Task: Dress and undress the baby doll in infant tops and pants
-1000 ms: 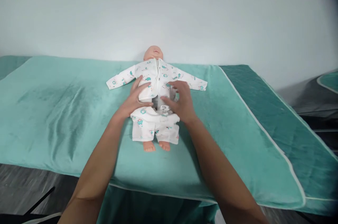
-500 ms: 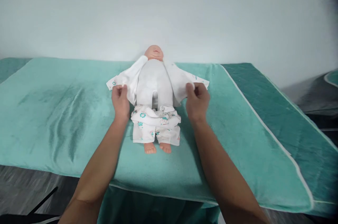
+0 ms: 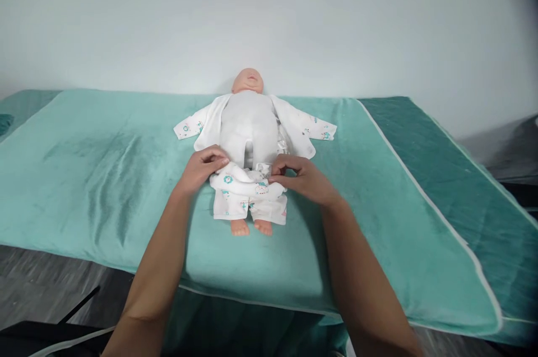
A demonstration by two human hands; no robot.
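A baby doll (image 3: 249, 116) with a white body lies on its back, head toward the wall and feet toward me. Its white printed jacket (image 3: 292, 116) is spread open, sleeves out to both sides. White printed pants (image 3: 247, 191) sit bunched low on its legs, with the feet showing below the cuffs. My left hand (image 3: 205, 166) pinches the waistband at its left side, thumb and fingers together. At the right side of the waistband, my right hand (image 3: 296, 175) closes its thumb and fingers on the fabric.
A light green cloth (image 3: 138, 189) with wrinkles at the left covers the table. Darker green fabric (image 3: 474, 211) shows along the right. A pale wall (image 3: 269, 15) rises behind the doll. Grey floor (image 3: 33, 284) lies below the front edge.
Both hands have let go of the jacket's front panels and moved inward and down to the pants' waistband. The jacket's panels now lie flat at the doll's sides.
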